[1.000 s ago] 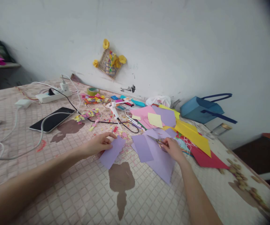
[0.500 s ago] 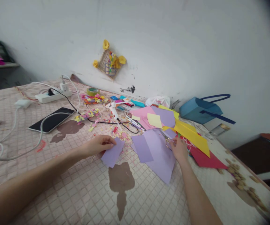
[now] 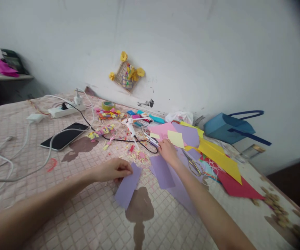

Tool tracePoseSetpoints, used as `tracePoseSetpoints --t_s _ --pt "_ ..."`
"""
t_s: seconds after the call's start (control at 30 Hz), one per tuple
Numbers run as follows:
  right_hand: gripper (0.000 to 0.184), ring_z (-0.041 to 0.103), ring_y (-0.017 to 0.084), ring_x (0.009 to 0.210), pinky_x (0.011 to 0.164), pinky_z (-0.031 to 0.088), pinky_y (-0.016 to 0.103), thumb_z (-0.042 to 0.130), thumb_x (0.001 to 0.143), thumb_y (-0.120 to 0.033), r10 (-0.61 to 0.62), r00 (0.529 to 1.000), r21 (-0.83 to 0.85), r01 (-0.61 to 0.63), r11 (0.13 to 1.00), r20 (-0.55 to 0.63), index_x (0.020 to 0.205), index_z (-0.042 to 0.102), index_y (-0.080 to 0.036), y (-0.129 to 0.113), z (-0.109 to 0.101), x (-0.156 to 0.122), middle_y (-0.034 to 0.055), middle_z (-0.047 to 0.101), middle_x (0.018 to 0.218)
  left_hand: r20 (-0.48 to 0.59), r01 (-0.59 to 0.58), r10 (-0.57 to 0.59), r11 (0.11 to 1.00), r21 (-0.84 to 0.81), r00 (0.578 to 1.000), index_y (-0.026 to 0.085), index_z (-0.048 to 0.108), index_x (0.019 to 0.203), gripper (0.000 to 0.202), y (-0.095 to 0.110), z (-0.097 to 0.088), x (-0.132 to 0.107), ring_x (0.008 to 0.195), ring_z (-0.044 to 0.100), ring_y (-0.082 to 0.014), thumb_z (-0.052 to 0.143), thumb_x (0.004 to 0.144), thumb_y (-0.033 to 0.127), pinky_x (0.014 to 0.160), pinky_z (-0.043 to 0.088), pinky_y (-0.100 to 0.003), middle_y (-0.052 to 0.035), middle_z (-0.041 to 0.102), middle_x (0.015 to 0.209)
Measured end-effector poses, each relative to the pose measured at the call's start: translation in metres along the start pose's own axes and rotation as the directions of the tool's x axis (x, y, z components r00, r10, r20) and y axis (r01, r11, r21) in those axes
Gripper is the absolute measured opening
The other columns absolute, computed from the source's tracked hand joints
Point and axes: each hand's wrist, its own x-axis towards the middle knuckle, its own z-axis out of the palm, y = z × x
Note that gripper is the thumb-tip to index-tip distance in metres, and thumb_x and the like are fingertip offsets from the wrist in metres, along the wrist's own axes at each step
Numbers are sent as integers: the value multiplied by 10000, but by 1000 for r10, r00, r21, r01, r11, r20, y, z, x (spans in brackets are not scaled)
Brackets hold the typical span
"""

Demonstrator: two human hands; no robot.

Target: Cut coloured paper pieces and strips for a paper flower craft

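A purple paper piece (image 3: 128, 187) is pinched by its upper edge in my left hand (image 3: 117, 169), just above the table. My right hand (image 3: 167, 150) is at the lower end of several white pens (image 3: 151, 139), beside the pink paper (image 3: 162, 129). Its fingertips are hidden, so I cannot tell whether they grip a pen. Under my right forearm lie a smaller purple rectangle (image 3: 161, 172) and a large purple sheet (image 3: 183, 194). Scissors (image 3: 193, 164) rest to the right of that forearm, with nothing holding them.
A white glue gun (image 3: 130, 127) and its black cord lie mid-table among paper scraps. Farther left are a tablet (image 3: 63, 136), a power strip (image 3: 66, 110) and white cables. Yellow sheets (image 3: 219, 156), red paper (image 3: 240, 184) and a blue bag (image 3: 229, 128) stand to the right.
My right hand has left the scissors and moved left to the pens. My left hand keeps the purple paper piece, now tilted a little more. The view has shifted slightly.
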Motion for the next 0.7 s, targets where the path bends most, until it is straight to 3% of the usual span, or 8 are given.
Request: tracePoseSetpoints --t_s 0.2,0.37,0.53,0.7 --pt "219 523 259 948 793 376 334 474 733 -42 55 998 -32 -54 998 25 861 622 -142 4 16 30 147 607 917 29 -28 27 999 43 999 176 625 877 269 4 0 -5 514 502 -108 541 742 392 493 392 -200 4 537 631" --pt "141 558 201 832 712 401 279 464 763 -126 68 998 26 -68 997 9 836 584 -138 16 11 42 100 609 854 11 -98 98 978 186 995 176 620 912 230 2 -2 -6 535 520 -121 509 764 314 492 373 -198 -4 565 626" --pt "258 559 153 758 662 415 252 328 829 -129 60 998 66 -59 996 -16 1005 515 -158 21 4 56 42 605 873 -98 -144 199 904 403 975 175 655 894 212 3 -4 -4 664 540 -137 510 753 240 598 408 -221 -42 596 786" --pt "222 542 189 898 762 395 275 388 809 -111 -30 1000 23 30 999 -3 946 559 -150 7 6 74 93 580 984 -224 -92 212 888 451 951 162 637 901 214 1 -5 -3 693 549 -135 528 725 214 619 429 -231 -68 566 904"
